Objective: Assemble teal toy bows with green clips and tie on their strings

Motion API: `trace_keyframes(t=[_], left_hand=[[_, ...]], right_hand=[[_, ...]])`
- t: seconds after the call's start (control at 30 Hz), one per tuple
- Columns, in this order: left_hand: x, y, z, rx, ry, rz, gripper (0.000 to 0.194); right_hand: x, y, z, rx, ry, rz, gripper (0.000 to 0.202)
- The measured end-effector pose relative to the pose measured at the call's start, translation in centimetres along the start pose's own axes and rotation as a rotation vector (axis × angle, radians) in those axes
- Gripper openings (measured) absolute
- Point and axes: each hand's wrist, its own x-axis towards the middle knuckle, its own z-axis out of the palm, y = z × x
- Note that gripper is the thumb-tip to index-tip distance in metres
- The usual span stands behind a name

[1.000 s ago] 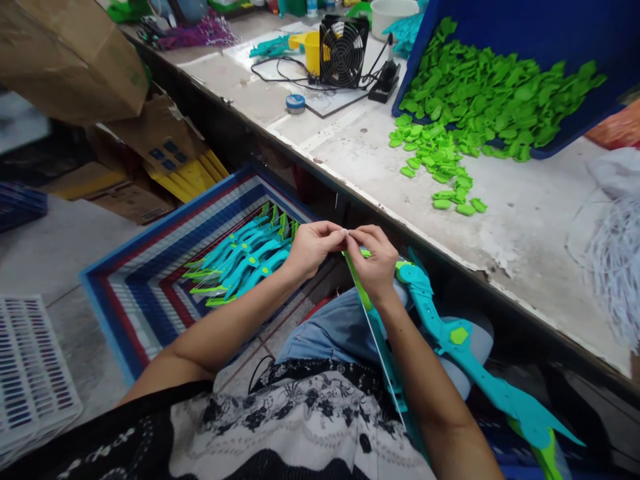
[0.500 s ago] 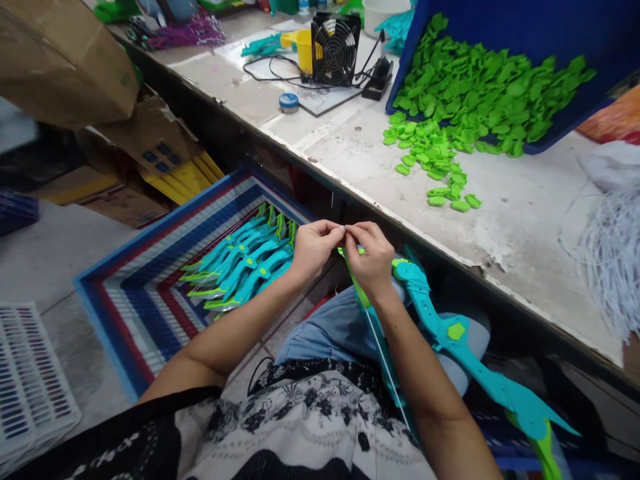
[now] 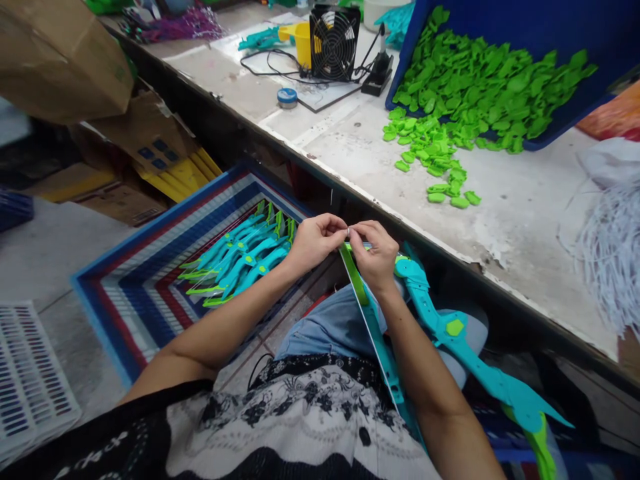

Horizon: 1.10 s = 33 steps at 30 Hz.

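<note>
My left hand (image 3: 320, 243) and my right hand (image 3: 376, 252) meet fingertip to fingertip over my lap. Both pinch the end of a white string (image 3: 374, 333), with a tiny whitish bit showing between the fingertips. The string runs down along a teal and green plastic piece (image 3: 356, 280) that lies under my right hand and forearm. A second teal piece (image 3: 465, 357) with a bright green pentagon rests across my right leg, right of my right forearm. Left of my left hand, several teal and green pieces (image 3: 245, 250) lie in a row in a striped basket (image 3: 113, 313).
The worktable (image 3: 345, 150) has its edge just beyond my hands. On it are a tilted blue bin (image 3: 545, 143) of green parts, a black fan (image 3: 334, 43), a small blue-lidded tin (image 3: 287, 98) and a bundle of white strings (image 3: 613, 247). Cardboard boxes (image 3: 60, 60) stand at the left.
Both hands have stayed together, shifting slightly right. The green end of the piece below them shows more, and the string now lies closer along its edge.
</note>
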Motion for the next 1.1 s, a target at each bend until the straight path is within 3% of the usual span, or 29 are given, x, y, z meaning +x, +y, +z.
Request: trace_keyframes(t=[0.1,0.17,0.3,0.43,0.67,0.93,1.1], left_hand=[[-0.1,-0.1,-0.4,0.194,0.050,0.064,0.017],[-0.2,0.0,-0.9,0.283,0.018,0.082,0.020],[-0.7,0.1,-2.0,0.417,-0.112,0.139,0.022],[-1.5,-0.2,-2.3,0.524,-0.085,0.138,0.024],[-1.8,0.2,-2.0,0.405,-0.077,0.140,0.024],[-1.6,0.4,-2.2,0.326,-0.108,0.115,0.022],[-1.6,0.5,-2.0,0.287,-0.088,0.087,0.023]], right_hand=[[-0.4,0.4,0.1,0.053,-0.026,0.045,0.015],[-0.6,0.6,0.2,0.072,-0.038,0.044,0.014],[-1.4,0.7,0.4,0.027,-0.041,-0.037,0.013],[-2.0,0.7,0.6,-0.091,-0.114,-0.127,0.017],[-2.0,0.4,0.6,-0.020,-0.049,-0.093,0.014],[-1.7,0.6,0.4,-0.019,-0.119,-0.176,0.015],[-1.5,0.2,0.3,0.032,-0.097,-0.121,0.013]])
